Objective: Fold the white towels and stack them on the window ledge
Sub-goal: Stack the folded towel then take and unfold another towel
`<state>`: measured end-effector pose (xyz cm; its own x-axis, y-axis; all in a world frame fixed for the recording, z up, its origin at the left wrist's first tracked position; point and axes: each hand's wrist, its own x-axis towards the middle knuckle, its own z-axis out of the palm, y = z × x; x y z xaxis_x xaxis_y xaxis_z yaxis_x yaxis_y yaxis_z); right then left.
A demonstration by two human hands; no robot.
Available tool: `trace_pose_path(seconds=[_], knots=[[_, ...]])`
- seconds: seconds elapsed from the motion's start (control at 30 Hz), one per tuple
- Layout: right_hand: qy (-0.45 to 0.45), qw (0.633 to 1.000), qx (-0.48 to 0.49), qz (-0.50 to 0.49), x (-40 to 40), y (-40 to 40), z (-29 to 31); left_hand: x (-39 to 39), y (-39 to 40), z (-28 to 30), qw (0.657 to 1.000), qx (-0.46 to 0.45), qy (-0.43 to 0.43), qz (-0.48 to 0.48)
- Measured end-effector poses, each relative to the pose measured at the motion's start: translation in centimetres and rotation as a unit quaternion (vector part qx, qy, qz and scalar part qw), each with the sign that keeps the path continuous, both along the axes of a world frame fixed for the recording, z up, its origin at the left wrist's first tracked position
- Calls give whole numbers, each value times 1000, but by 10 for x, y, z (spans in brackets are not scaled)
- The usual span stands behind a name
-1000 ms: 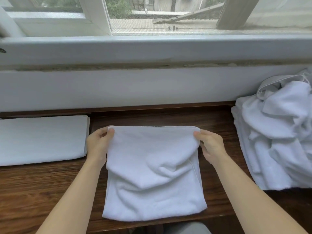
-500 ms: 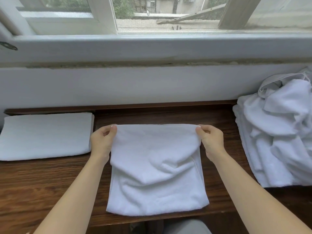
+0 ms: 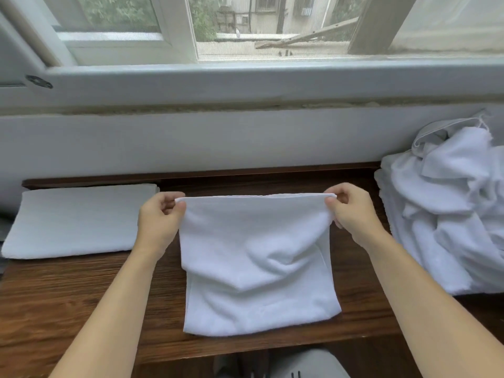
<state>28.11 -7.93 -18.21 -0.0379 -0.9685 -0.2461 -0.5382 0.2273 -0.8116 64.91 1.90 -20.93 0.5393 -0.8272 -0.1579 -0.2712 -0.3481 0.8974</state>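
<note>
A white towel (image 3: 256, 257) lies partly folded on the brown wooden ledge (image 3: 81, 290) in front of me. My left hand (image 3: 158, 222) pinches its far left corner and my right hand (image 3: 351, 214) pinches its far right corner, so the far edge is raised and stretched straight between them. The near part rests flat on the wood. A folded white towel (image 3: 76, 219) lies flat at the left. A heap of unfolded white towels (image 3: 447, 214) sits at the right.
A white wall and the window frame (image 3: 245, 83) rise behind the ledge. The ledge's front edge runs just below the towel, with a grey-clad knee (image 3: 302, 364) under it. Bare wood shows between the towels.
Both hands have lifted the towel's far edge a little higher and pulled it taut. The view has tilted slightly; the folded towel and the heap have stayed put.
</note>
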Motion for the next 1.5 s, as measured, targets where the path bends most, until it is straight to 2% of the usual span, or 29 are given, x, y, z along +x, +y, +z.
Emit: trace_pose_path(seconds=[0.23, 0.33, 0.43, 0.63, 0.9, 0.97, 1.07, 1.13, 1.23, 1.3, 1.4, 1.5], knots=[[-50, 995, -76, 47, 2, 4, 98, 22, 10, 99, 992, -60, -102, -51], [-79, 987, -117, 73, 6, 14, 149, 25, 17, 147, 989, -97, -96, -49], [-131, 974, -169, 78, 14, 27, 197, 30, 20, 189, 982, -172, -69, -19], [-160, 948, -261, 83, 27, 33, 258, 43, 18, 253, 959, -261, -113, 16], [-97, 925, -365, 34, 47, 32, 272, 46, 10, 282, 947, -270, -169, 39], [-105, 929, -353, 37, 52, 32, 269, 45, 9, 280, 942, -274, -185, 53], [-116, 934, -336, 44, 57, 32, 266, 32, 9, 274, 945, -255, -204, 17], [-121, 936, -321, 80, 65, 34, 267, 14, 6, 271, 946, -265, -188, -3], [-124, 928, -327, 124, 81, 40, 267, -19, 2, 273, 954, -277, -118, -11], [-125, 927, -323, 146, 89, 41, 268, -36, -1, 276, 957, -267, -108, -22], [-122, 921, -324, 177, 97, 40, 269, -53, 0, 281, 949, -262, -162, -71], [-123, 916, -311, 222, 104, 42, 271, -60, 0, 286, 920, -250, -231, -197]])
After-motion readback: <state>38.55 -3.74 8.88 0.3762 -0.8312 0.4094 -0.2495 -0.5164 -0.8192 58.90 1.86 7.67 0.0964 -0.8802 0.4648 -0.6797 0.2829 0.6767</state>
